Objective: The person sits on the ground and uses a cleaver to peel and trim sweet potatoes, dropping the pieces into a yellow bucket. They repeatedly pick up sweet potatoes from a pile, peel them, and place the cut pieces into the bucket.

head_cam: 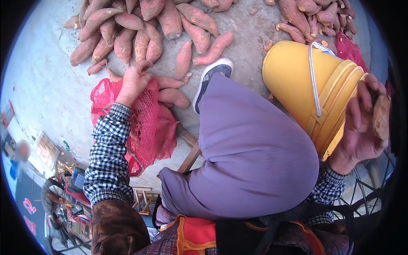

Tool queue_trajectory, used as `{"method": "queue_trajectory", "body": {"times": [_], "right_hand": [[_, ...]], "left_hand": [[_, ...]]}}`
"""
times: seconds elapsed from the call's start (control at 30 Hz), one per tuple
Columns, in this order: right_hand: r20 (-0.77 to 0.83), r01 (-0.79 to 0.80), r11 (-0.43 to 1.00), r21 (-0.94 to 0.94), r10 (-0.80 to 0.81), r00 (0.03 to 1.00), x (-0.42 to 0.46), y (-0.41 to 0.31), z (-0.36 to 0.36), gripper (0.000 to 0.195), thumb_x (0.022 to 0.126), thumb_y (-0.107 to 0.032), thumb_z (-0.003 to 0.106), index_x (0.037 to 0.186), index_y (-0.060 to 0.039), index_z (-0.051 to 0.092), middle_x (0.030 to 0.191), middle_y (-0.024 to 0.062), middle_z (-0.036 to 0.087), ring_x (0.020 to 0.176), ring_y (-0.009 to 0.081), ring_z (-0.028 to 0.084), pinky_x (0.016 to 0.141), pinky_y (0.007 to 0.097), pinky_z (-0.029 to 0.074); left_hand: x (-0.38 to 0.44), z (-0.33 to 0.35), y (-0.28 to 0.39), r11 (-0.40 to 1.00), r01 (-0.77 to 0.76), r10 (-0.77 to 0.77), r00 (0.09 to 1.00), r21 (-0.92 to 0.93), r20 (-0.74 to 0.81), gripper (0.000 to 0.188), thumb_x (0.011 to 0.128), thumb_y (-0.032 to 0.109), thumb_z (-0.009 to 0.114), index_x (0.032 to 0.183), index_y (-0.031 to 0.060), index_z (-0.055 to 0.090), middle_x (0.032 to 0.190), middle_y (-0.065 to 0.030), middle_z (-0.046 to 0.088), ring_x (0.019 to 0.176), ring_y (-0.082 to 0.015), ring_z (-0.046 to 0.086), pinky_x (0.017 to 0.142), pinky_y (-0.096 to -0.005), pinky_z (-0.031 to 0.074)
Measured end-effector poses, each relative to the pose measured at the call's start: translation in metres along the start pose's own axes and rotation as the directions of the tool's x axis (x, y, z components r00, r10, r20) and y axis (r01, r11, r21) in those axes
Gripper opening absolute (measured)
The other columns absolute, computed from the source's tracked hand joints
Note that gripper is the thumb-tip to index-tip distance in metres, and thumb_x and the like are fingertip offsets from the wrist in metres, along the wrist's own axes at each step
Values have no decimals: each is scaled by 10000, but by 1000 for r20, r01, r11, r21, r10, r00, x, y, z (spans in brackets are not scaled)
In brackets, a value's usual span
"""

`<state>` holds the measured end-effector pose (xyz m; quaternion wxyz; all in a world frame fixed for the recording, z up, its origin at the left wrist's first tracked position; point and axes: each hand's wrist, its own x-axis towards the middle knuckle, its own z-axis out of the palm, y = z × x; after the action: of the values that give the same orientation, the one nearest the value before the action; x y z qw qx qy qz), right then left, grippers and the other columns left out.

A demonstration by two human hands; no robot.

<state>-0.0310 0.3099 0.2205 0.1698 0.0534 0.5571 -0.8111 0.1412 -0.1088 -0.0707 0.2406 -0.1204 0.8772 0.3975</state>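
Observation:
My left hand point(135, 81) is at the upper edge of a red mesh bag point(149, 127), its fingers curled near the loose sweet potatoes point(147, 43). Whether those fingers pinch the mesh is hidden. Some sweet potatoes show through the netting, and a few lie beside it, such as one sweet potato point(173, 97) at its right. On the right, my right hand point(360, 130) is beside the mouth of a tilted yellow plastic bucket point(287, 70). It holds a pale brown piece point(381, 118), apparently cut sweet potato. The bucket's inside is out of sight.
A second heap of sweet potatoes point(314, 19), some with cut ends, lies at upper right near another red mesh bag point(352, 52). My shoe point(220, 68) is on the concrete floor point(242, 41) between heap and bucket. At lower left are a person point(52, 197) and a wooden stool point(145, 200).

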Motion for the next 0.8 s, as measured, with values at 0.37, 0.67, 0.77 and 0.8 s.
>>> {"method": "queue_trajectory", "body": {"times": [0.37, 0.67, 0.77, 0.8], "right_hand": [[-451, -294, 466, -835, -272, 850, -85, -49, -117, 364, 869, -116, 518, 1193, 47, 543, 1274, 180, 545, 1200, 249, 514, 1035, 344, 365], [164, 266, 114, -957, -544, 823, -64, -47, -19, 229, 952, -15, 428, 1116, 26, 583, 1193, 222, 568, 965, 275, 576, 887, 367, 474], [201, 347, 349, -870, -393, 897, -56, -32, -6, 208, 919, 23, 439, 1046, 12, 603, 1117, 228, 599, 824, 219, 557, 752, 291, 472], [122, 309, 326, -894, -485, 866, -55, -15, 4, 180, 896, 27, 465, 1014, 7, 599, 1070, 214, 601, 754, 183, 485, 690, 276, 417]], "left_hand": [[-19, 111, 26, 440, -298, -12, 941, 847, 338, 687, 745, 272, 670, 1347, 48, 425, 1248, -186, 507, 1200, -366, 445, 984, -616, 300], [-30, 35, -11, 750, 24, -16, 1000, 662, -18, 565, 750, 46, 589, 1287, -9, 421, 1147, -204, 522, 1093, -319, 521, 901, -362, 451], [-41, 19, -18, 728, -25, -50, 995, 685, 89, 333, 751, 49, 579, 1081, 22, 548, 1040, -156, 557, 1011, -307, 536, 873, -368, 449], [-42, 14, -18, 700, -80, -59, 984, 709, 170, 263, 748, 58, 583, 1009, 33, 582, 1011, -143, 564, 991, -306, 536, 870, -373, 445]]}}
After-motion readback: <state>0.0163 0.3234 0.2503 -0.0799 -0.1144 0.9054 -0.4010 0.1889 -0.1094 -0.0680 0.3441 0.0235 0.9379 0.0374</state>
